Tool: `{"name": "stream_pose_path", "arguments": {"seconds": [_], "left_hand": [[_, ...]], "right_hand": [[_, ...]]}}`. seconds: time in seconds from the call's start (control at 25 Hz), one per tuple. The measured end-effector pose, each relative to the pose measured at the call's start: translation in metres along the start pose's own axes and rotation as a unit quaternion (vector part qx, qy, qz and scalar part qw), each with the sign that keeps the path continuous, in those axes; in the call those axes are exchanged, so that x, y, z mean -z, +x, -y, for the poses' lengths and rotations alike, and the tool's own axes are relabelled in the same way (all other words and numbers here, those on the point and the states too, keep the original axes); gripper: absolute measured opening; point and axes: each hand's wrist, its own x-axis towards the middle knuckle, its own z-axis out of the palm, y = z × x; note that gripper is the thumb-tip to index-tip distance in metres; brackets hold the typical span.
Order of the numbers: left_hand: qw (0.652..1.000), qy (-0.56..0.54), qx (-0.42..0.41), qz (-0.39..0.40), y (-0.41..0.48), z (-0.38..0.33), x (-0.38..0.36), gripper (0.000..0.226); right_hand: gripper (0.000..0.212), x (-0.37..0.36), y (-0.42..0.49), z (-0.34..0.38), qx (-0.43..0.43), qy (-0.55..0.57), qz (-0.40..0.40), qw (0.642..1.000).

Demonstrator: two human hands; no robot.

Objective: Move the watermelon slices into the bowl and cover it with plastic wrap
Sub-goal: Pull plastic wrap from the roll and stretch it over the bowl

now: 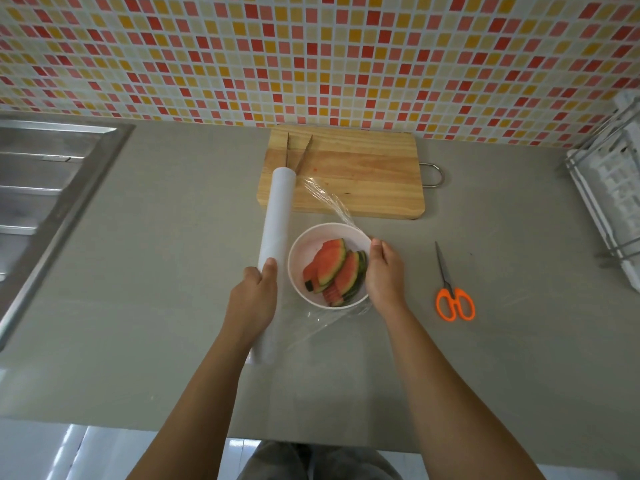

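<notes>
A grey countertop (156,271) is running beneath a mosaic-tiled wall (311,64).

Stage one is judged complete. The watermelon slices (334,268) are lying in the pink bowl (313,239) near the counter's centre. The cutting board (363,178) behind it is carrying tongs (299,154) and no slices.

Stage two is in progress.
- The left hand (254,296) is gripping the roll of plastic wrap (277,216), fingers curled round it, just left of the bowl.
- The right hand (384,275) is pinching the film (325,199) at the bowl's right rim.
- The film is spanning the bowl but is not yet cut or sealed.
- Orange scissors (453,299) are lying to the right.

No brand, label or legible writing is showing.
</notes>
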Motion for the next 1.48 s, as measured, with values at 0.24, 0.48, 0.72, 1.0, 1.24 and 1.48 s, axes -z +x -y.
{"name": "stream_pose_path", "arguments": {"seconds": [0.24,0.48,0.72,1.0,1.24,1.48], "left_hand": [[0.999,0.026,-0.045,0.014,0.015,-0.012,-0.006,0.044],[0.999,-0.018,-0.037,0.032,0.025,-0.010,-0.010,0.029],[0.997,-0.001,-0.080,-0.008,0.023,0.002,-0.002,0.045],[0.997,-0.077,-0.025,0.011,0.014,0.010,-0.004,0.032],[0.992,-0.086,-0.043,0.086,0.006,0.031,0.005,0.043],[0.993,-0.099,-0.023,0.065,0.002,0.033,-0.007,0.031]], "right_hand": [[0.041,-0.001,0.025,0.012,0.003,-0.024,-0.011,1.000],[0.034,-0.008,0.045,0.017,-0.002,-0.027,-0.006,1.000],[0.040,-0.008,0.050,0.016,0.010,-0.042,-0.010,0.999],[0.031,-0.008,0.051,0.016,0.013,-0.066,-0.008,0.998],[0.041,-0.010,0.051,0.017,0.008,-0.076,-0.018,0.997],[0.032,-0.008,0.055,0.018,0.023,-0.066,-0.033,0.997]]}}
